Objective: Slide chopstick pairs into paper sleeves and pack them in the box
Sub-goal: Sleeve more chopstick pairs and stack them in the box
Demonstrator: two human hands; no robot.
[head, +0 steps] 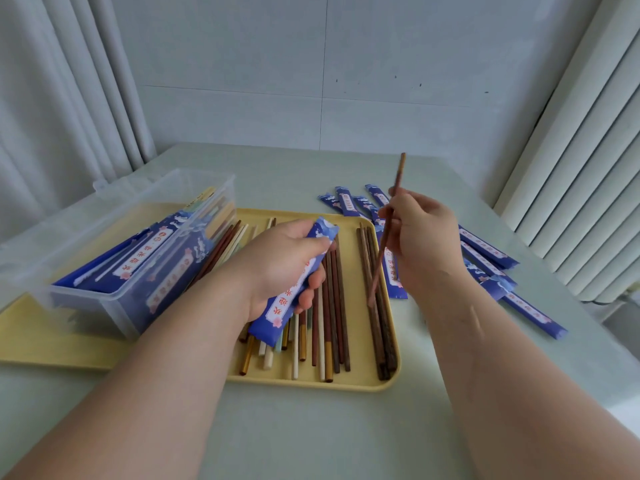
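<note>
Pale table [311, 427] carries everything: at its left edge the clear box [114, 251] already holds several filled sleeves; the yellow tray [381, 382] keeps many loose chopsticks; empty sleeves [485, 251] lie right. Left hand [277, 268] grips a blue sleeve [294, 282]; right hand [422, 233] pinches a brown pair [393, 216]. Much seems left.

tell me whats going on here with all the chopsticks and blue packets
A person is sleeving chopsticks. The left hand grips a blue paper sleeve over the yellow tray of loose chopsticks. The right hand holds a brown chopstick raised and tilted, not yet in the sleeve. The clear plastic box on the left already holds several packed sleeves, and more blue sleeves lie spread on the table to the right.
</note>
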